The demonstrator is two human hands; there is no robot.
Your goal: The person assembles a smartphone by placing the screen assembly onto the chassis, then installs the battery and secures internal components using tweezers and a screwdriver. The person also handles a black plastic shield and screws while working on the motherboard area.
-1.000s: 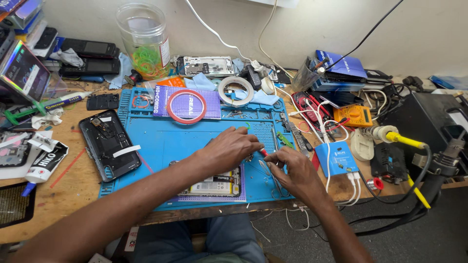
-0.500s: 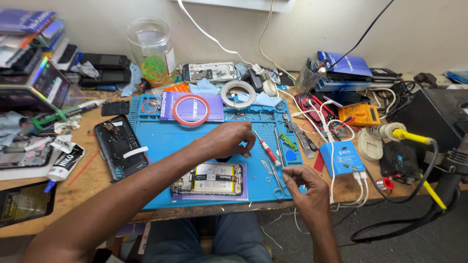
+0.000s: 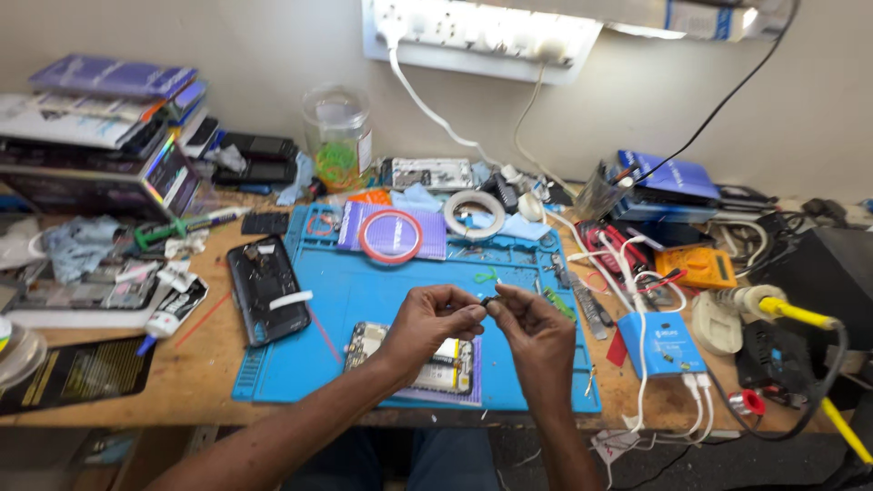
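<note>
Hands: left hand [image 3: 435,320] & right hand [image 3: 536,325] pinch small dark part [image 3: 488,300]; above blue mat [image 3: 364,291].

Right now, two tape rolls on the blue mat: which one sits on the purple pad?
The red-rimmed tape roll. It lies flat on the purple pad at the mat's back edge. The white tape roll, to its right, rests off the pad.

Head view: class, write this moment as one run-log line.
left hand: pinching small part | right hand: pinching same part | below: opened phone on blue mat | nearby: tape roll
</note>
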